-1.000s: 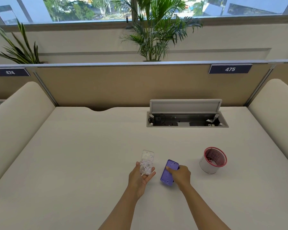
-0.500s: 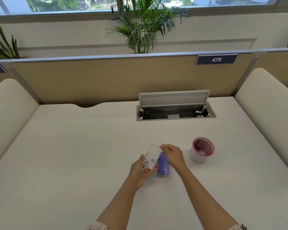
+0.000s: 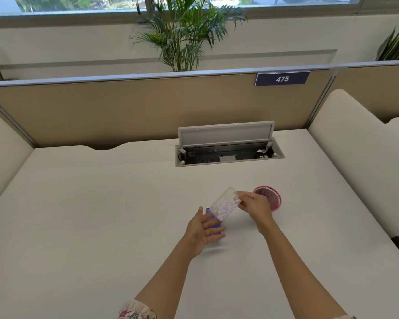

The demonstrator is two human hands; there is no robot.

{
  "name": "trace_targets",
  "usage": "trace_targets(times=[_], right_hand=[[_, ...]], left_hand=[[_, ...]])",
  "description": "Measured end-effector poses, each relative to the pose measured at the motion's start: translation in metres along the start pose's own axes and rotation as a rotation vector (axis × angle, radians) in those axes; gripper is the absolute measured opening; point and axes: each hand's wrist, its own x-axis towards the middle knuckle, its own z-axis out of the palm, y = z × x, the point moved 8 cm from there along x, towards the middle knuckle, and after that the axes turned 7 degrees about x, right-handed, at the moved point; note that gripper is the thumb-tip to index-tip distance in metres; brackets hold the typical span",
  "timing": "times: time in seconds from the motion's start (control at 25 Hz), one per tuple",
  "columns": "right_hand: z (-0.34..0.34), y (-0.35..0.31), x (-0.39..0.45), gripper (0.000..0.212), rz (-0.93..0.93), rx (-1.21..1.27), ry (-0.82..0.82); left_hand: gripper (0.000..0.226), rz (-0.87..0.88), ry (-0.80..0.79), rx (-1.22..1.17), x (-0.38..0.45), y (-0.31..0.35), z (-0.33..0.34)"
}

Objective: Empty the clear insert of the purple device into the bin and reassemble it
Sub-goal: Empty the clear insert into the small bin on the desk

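The clear insert (image 3: 224, 206), with pale paper bits inside, is tilted above the desk, and my right hand (image 3: 255, 207) pinches its upper right end. Below it, the purple device (image 3: 213, 226) sits low at the desk. My left hand (image 3: 202, 229) wraps its fingers across the device, hiding most of it. The bin (image 3: 273, 199), a small white cup with a red rim, stands just right of my right hand, which partly covers it. The insert is left of the bin, not over it.
An open cable box (image 3: 228, 156) with a raised grey lid (image 3: 226, 134) is set into the desk (image 3: 101, 203) behind the hands. Padded cream dividers (image 3: 355, 157) flank both sides. A tan partition with label 475 (image 3: 282, 78) closes the back.
The clear insert passed from my left hand to my right hand and moved right, toward the bin. My left hand took over the purple device, which my right hand let go.
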Motion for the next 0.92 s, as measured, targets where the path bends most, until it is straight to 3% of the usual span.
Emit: trace_targets(times=[0.08,0.24,0.4,0.72,0.92], right_hand=[[-0.031,-0.012,0.001,0.021,-0.031,0.035,0.113],[-0.101,-0.026,0.002,0.023,-0.122,-0.029,0.384],[-0.136,-0.039,-0.005,0.025,-0.194,-0.039,0.508],[-0.129,-0.056,-0.013,0.024,-0.396,-0.424,0.439],[-0.103,-0.065,-0.022,0.027,-0.535,-0.635,0.312]], left_hand=[[0.055,0.026,0.003,0.084,0.005,-0.001,0.009],[0.052,0.126,-0.004,0.486,0.009,0.004,0.043],[0.048,0.342,0.021,0.878,0.008,0.017,0.078],[0.066,0.7,0.008,1.498,0.007,0.023,0.129],[0.067,0.726,0.022,1.836,0.004,0.009,0.143]])
